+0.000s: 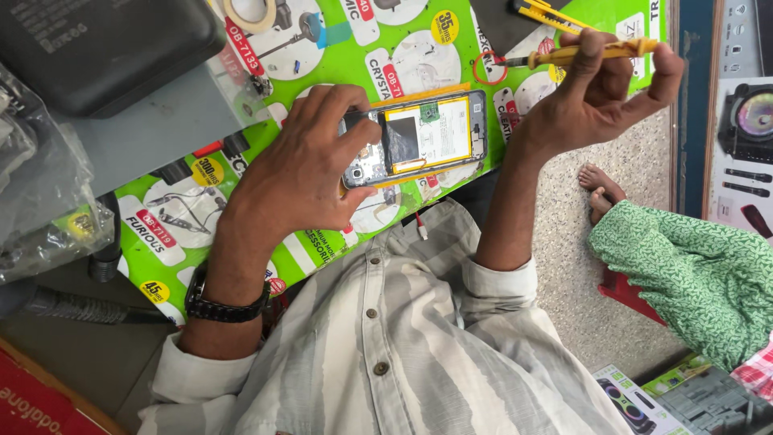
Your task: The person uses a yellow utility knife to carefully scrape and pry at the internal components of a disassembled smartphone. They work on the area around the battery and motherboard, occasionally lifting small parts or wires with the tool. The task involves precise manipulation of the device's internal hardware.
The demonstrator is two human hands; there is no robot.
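Note:
An opened phone lies on the green printed counter, its back cover off and its battery and circuit board showing. My left hand rests on the phone's camera end, fingers pressed against its frame. My right hand is raised just right of the phone and grips a yellow-handled screwdriver, its tip pointing left above the counter. A dark watch sits on my left wrist.
A black case and clear plastic bags lie at the left. A roll of tape and a yellow utility knife sit at the counter's far edge. Another person in green cloth sits on the floor at the right, bare feet showing.

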